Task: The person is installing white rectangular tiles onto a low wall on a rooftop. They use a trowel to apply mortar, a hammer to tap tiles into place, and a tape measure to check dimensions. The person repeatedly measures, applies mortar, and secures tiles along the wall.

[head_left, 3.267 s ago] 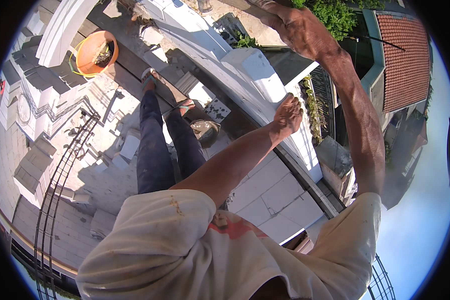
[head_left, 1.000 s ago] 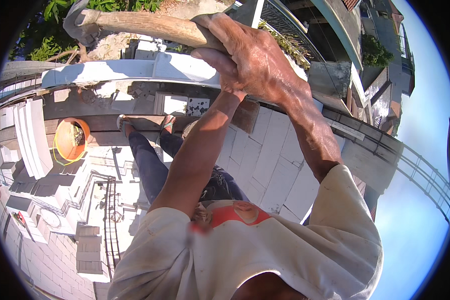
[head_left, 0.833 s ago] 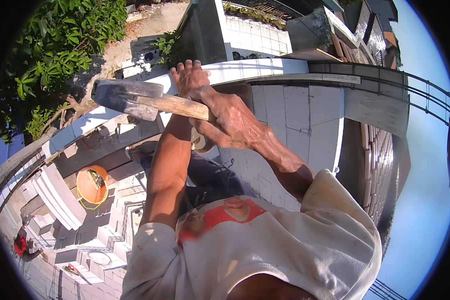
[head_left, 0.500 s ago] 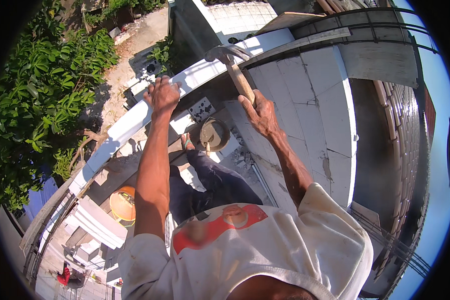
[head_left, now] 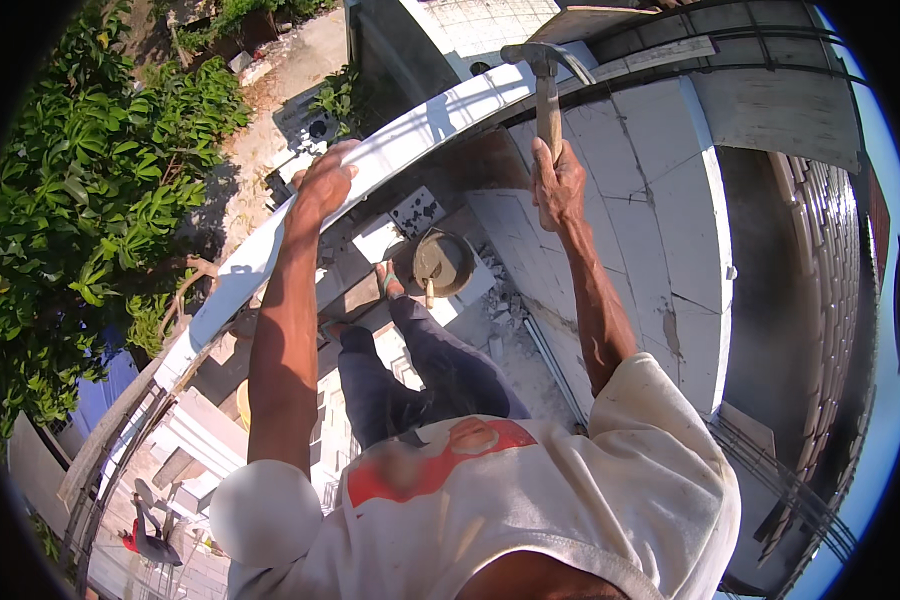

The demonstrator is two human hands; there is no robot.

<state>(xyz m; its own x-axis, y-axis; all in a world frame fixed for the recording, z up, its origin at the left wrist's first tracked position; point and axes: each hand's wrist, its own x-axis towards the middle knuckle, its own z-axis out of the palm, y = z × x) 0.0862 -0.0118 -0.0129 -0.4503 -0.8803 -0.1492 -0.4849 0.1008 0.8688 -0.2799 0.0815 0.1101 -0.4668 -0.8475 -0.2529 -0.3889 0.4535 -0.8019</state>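
My right hand (head_left: 560, 188) is wrapped around the wooden handle of a claw hammer (head_left: 548, 105). The hammer stands nearly upright, its metal head over the far stretch of a narrow white wall top (head_left: 425, 130). Further left along this wall, my left hand (head_left: 324, 187) lies on the top, fingers curled over its edge and partly hidden. Below, between the two arms, a round bucket (head_left: 456, 262) holds grey mortar. The light handle of a trowel (head_left: 430, 293) sticks out over its rim.
A large wall of white blocks (head_left: 660, 230) rises on the right, with rubble (head_left: 505, 310) at its foot. Beyond it are roof tiles (head_left: 820, 260). Leafy branches (head_left: 100, 210) border the left side. Thin steel bars (head_left: 780, 495) project at the lower right.
My right hand has carried the hammer rightward and slightly farther away, turning it more upright. My left hand has stayed on the wall, its fingers now more curled over the edge.
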